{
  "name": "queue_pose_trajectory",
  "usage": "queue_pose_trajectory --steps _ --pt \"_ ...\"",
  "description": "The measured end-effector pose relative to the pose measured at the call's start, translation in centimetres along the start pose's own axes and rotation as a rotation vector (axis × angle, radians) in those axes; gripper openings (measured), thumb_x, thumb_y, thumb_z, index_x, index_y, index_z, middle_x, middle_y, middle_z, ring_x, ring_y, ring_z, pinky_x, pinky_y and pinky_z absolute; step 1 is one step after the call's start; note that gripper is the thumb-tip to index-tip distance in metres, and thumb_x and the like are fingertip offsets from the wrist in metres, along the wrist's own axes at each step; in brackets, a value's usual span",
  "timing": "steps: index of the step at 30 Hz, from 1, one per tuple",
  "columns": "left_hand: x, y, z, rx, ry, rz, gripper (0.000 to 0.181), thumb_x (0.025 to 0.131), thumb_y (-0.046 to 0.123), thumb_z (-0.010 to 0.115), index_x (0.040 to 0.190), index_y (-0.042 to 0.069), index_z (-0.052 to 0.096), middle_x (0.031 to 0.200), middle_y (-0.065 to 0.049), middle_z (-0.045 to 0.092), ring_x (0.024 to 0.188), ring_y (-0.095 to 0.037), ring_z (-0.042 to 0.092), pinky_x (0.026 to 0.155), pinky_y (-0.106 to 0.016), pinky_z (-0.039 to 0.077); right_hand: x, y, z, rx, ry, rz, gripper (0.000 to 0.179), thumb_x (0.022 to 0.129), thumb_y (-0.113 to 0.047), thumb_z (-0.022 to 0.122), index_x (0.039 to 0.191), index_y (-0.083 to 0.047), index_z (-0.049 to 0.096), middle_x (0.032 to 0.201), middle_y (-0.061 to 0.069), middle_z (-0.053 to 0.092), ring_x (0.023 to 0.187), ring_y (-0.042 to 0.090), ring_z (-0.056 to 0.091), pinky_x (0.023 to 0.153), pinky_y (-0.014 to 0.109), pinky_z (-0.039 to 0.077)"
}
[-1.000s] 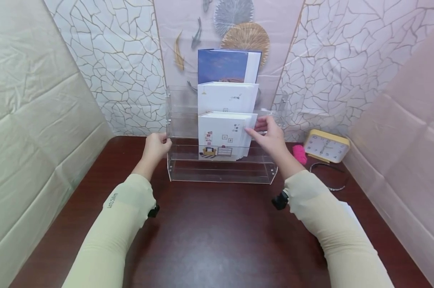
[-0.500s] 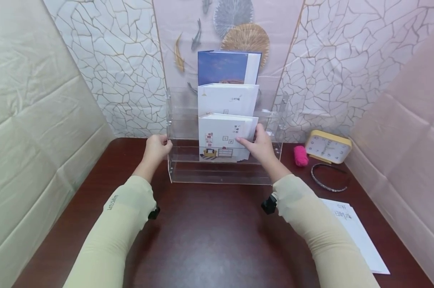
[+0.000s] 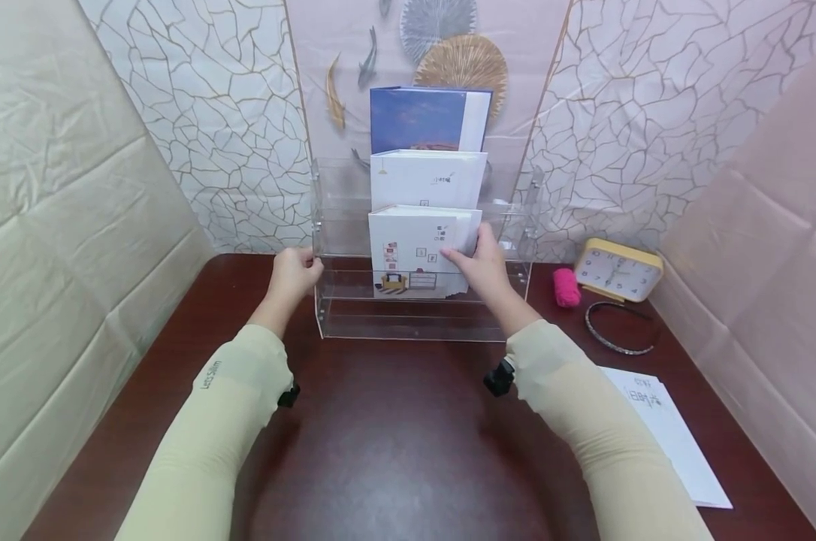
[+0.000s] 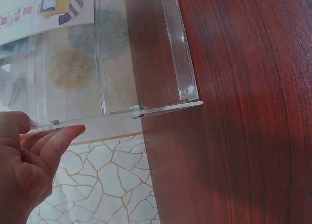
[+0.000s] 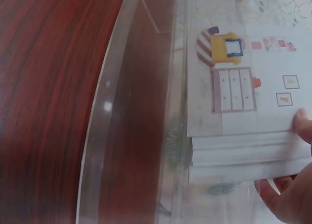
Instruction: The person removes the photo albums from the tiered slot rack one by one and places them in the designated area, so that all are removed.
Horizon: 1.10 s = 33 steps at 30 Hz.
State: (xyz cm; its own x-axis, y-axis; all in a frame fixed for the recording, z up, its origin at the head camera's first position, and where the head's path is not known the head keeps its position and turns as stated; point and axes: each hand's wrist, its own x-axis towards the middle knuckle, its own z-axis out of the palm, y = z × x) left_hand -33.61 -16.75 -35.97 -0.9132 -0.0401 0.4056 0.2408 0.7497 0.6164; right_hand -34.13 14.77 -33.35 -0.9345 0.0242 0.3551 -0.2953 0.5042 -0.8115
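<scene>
A clear acrylic rack (image 3: 415,328) with stepped tiers stands at the back of the table. My left hand (image 3: 293,274) pinches its left side panel, with thumb and fingers on either side of the edge in the left wrist view. In the front tier stands a white illustrated book (image 3: 401,233), its edge showing several layers (image 5: 243,156) in the right wrist view. My right hand (image 3: 485,263) grips that book at its right edge, thumb on the cover and fingers behind. Behind it rise another white book (image 3: 408,176) and, highest, a blue-covered book (image 3: 418,120).
To the rack's right are a pink roll (image 3: 566,288), a yellow-framed clock (image 3: 618,272) and a glittery headband (image 3: 607,342). White printed sheets or booklets (image 3: 678,443) lie at the right, partly under my right arm. Fabric walls (image 3: 753,248) enclose the dark wooden table (image 3: 394,451).
My right hand has moved left and closed round the right edge of the front book. The headband and white sheets have come into fuller view. My left hand stays on the rack.
</scene>
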Motion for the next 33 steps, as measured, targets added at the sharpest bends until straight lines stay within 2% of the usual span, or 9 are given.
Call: queue_pose_trajectory --steps 4,7,11,16,18,21,24,28,33 --pt "0.0 0.0 -0.1 -0.004 0.001 0.001 0.025 0.084 0.003 0.053 0.100 -0.004 0.071 0.082 -0.018 0.069 0.062 -0.022 0.053 0.066 -0.037 0.048 0.1 -0.9 0.3 -0.022 0.002 0.001 0.055 0.079 -0.022 0.075 0.118 -0.004 0.040 0.109 0.015 0.056 0.101 0.029 0.055 0.088 0.042 0.044" --pt "0.1 0.0 -0.1 -0.010 0.000 0.003 0.027 0.084 0.002 0.053 0.103 -0.003 0.070 0.082 -0.018 0.069 0.063 -0.023 0.054 0.065 -0.037 0.048 0.3 -1.6 0.6 -0.035 0.004 -0.008 0.056 0.079 -0.021 0.075 0.119 -0.005 0.040 0.108 0.015 0.057 0.101 0.030 0.054 0.087 0.042 0.043" --pt "0.2 0.0 -0.1 0.010 0.009 0.014 0.024 0.083 0.003 0.053 0.097 -0.003 0.072 0.065 -0.013 0.065 0.054 -0.019 0.046 0.058 -0.034 0.044 0.6 -2.7 1.1 -0.035 -0.006 -0.037 0.056 0.079 -0.018 0.075 0.121 -0.005 0.041 0.108 0.015 0.057 0.100 0.030 0.055 0.087 0.041 0.043" --pt "0.2 -0.1 -0.1 0.023 0.035 0.053 0.017 0.081 0.002 0.054 0.081 -0.004 0.070 0.051 -0.007 0.054 0.051 -0.018 0.040 0.057 -0.035 0.042 1.0 -4.1 1.7 -0.043 -0.044 -0.092 0.053 0.080 -0.017 0.074 0.120 -0.004 0.041 0.106 0.016 0.057 0.099 0.030 0.055 0.085 0.042 0.044" --pt "0.2 -0.2 0.0 0.018 0.035 0.062 0.016 0.080 0.002 0.054 0.080 -0.004 0.069 0.049 -0.005 0.052 0.050 -0.018 0.039 0.056 -0.035 0.042 1.1 -4.4 1.9 -0.039 -0.054 -0.102 0.052 0.080 -0.017 0.073 0.119 -0.004 0.041 0.105 0.016 0.056 0.098 0.030 0.054 0.085 0.042 0.043" --pt "0.2 -0.2 0.0 0.019 0.030 0.062 0.019 0.080 0.002 0.055 0.086 -0.003 0.072 0.048 -0.004 0.051 0.050 -0.017 0.038 0.054 -0.034 0.040 1.2 -4.5 2.0 -0.034 -0.058 -0.101 0.053 0.080 -0.016 0.073 0.121 -0.004 0.041 0.106 0.016 0.056 0.099 0.030 0.054 0.086 0.042 0.043" --pt "0.2 -0.3 -0.1 0.027 0.021 0.041 0.022 0.081 0.002 0.055 0.093 -0.003 0.073 0.049 -0.005 0.053 0.049 -0.016 0.038 0.053 -0.032 0.038 1.3 -4.3 2.2 -0.013 -0.048 -0.112 0.054 0.079 -0.014 0.074 0.122 -0.003 0.043 0.108 0.016 0.057 0.100 0.030 0.055 0.087 0.041 0.043" --pt "0.3 -0.5 -0.1 0.031 0.001 0.018 0.023 0.082 0.002 0.055 0.096 -0.002 0.072 0.056 -0.008 0.058 0.052 -0.017 0.041 0.055 -0.032 0.040 1.4 -3.9 2.5 0.070 -0.011 -0.135 0.052 0.076 -0.009 0.076 0.118 -0.002 0.046 0.107 0.015 0.058 0.099 0.028 0.056 0.086 0.039 0.045" --pt "0.4 -0.5 -0.2 0.034 -0.003 0.055 0.016 0.081 0.003 0.054 0.082 -0.003 0.069 0.061 -0.011 0.061 0.058 -0.023 0.045 0.062 -0.038 0.044 1.5 -3.8 2.4 0.164 0.049 -0.161 0.049 0.074 -0.002 0.076 0.114 0.000 0.047 0.106 0.015 0.061 0.097 0.027 0.057 0.084 0.038 0.047"
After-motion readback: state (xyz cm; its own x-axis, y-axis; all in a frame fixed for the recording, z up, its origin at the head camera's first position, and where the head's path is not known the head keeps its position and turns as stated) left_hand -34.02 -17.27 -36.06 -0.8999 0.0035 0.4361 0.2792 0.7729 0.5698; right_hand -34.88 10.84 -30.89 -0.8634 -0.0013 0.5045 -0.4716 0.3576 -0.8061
